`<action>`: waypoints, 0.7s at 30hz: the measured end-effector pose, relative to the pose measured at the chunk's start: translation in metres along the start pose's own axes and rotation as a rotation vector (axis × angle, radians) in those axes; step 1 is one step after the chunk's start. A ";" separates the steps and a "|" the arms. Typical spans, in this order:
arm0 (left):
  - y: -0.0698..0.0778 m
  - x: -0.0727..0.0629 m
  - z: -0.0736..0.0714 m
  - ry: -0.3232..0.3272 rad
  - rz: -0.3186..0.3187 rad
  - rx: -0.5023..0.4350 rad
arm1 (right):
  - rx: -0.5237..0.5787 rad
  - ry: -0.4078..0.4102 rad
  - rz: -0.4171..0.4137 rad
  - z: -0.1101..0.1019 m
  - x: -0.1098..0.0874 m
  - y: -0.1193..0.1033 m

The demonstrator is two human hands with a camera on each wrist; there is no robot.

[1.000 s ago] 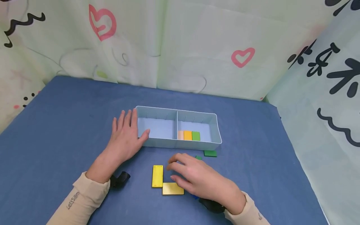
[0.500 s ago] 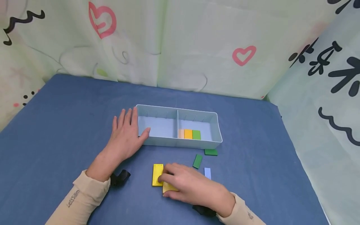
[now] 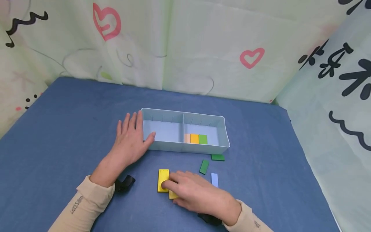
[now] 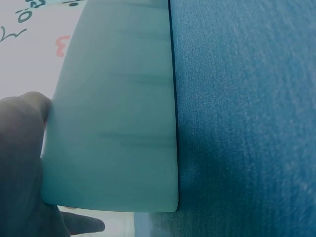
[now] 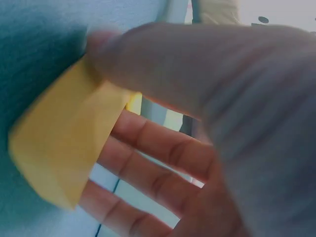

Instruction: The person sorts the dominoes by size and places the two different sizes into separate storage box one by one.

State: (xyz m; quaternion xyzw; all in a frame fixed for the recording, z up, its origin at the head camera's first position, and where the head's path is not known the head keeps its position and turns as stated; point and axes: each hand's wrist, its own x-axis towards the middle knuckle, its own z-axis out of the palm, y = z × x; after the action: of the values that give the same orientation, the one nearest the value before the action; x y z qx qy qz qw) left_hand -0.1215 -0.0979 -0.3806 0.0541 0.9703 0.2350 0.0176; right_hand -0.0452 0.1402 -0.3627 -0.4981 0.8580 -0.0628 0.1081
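My left hand [image 3: 128,141] rests at the left end of a light blue two-compartment box [image 3: 174,146], fingers straight along its side and thumb over the front rim. Further forward on the cloth, my right hand [image 3: 200,193] pinches a pale yellow rectangular block [image 5: 64,143] between thumb and fingers; in the head view the hand covers most of it. Beside it, a brighter yellow block [image 3: 163,180] lies lengthwise. Inside the box's right compartment, a pink block [image 3: 187,138], an orange block [image 3: 195,139] and a green block [image 3: 203,139] stand in a row against the front wall.
Two dark green blocks lie between the right hand and the box, one green block [image 3: 218,157] by its front wall and a tilted green block [image 3: 204,167] nearer. A light blue block [image 3: 214,179] lies behind the right wrist. Blue cloth [image 3: 72,129] covers the table; patterned curtains stand behind.
My right hand has moved left and down onto the pale yellow block and grips it, uncovering the tilted green and light blue blocks. The left hand has stayed at the box.
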 end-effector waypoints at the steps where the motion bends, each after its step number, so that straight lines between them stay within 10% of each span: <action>1: 0.000 0.000 0.000 -0.002 0.000 0.000 | -0.013 0.008 0.002 0.000 -0.001 0.001; 21: 0.000 0.001 -0.002 -0.016 -0.006 -0.007 | -0.162 0.204 0.066 0.000 -0.004 0.021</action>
State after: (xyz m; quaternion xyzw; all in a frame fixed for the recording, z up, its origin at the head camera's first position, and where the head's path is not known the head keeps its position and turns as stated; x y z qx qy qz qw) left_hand -0.1225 -0.0987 -0.3794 0.0532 0.9695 0.2379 0.0262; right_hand -0.0611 0.1544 -0.3663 -0.4677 0.8828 -0.0403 -0.0184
